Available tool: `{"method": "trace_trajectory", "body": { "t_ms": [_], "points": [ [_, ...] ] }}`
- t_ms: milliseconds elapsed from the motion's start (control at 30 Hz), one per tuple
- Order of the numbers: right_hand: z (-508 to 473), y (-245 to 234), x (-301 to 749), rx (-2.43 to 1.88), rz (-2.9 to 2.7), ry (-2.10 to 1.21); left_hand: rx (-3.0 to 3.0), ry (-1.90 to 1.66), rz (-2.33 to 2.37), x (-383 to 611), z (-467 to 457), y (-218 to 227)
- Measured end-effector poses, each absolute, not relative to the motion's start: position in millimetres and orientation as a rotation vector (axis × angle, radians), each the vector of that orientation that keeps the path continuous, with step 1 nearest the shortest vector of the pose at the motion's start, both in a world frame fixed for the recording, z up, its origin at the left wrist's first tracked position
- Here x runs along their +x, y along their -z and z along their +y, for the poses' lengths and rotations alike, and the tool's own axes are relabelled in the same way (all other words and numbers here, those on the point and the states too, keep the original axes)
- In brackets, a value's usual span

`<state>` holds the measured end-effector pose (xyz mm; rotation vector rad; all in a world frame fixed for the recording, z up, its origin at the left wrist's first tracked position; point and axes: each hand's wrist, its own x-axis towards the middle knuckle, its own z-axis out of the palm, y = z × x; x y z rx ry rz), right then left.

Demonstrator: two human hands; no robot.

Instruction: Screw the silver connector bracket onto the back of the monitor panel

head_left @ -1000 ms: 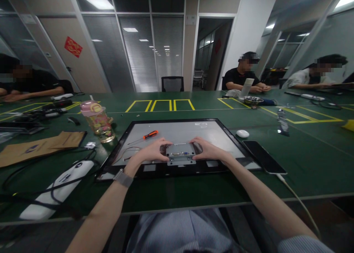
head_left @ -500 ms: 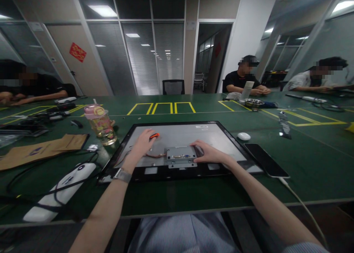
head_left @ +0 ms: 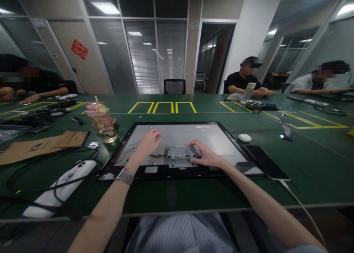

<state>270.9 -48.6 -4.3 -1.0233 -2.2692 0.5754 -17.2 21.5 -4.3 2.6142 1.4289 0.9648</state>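
Observation:
A large flat display panel (head_left: 221, 142), grey-backed with a black frame, lies on the table in front of me. Near its front edge sits a small grey metal box (head_left: 179, 151) with ports along the side facing me. My right hand (head_left: 206, 154) grips the right end of this box, thumb at the front and fingers over the far side. To the left, above the panel, my left hand (head_left: 151, 140) has its fingers curled around a small orange-and-black tool (head_left: 158, 135), mostly hidden by them. Thin wires (head_left: 157, 155) run from the box's left end.
A pink-lidded drink cup (head_left: 101, 120), a brown paper bag (head_left: 44, 146) and a white power strip (head_left: 62, 188) with black cables lie left. On the right are a phone (head_left: 267, 161) with a cable and a white earbud case (head_left: 245, 138). Several people sit across the table.
My left hand has shifted slightly right and now covers most of the orange-and-black tool, which showed more before. The right hand stays on the metal box. The view has turned slightly.

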Motion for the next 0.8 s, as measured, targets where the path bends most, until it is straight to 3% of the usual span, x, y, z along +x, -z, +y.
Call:
{"method": "trace_trajectory", "body": {
  "t_ms": [800],
  "points": [
    [-49.6,5.2,264.9,-0.952,-2.305,-0.575,2.549,-0.895,1.253,0.7,8.1,5.9]
  ]
}}
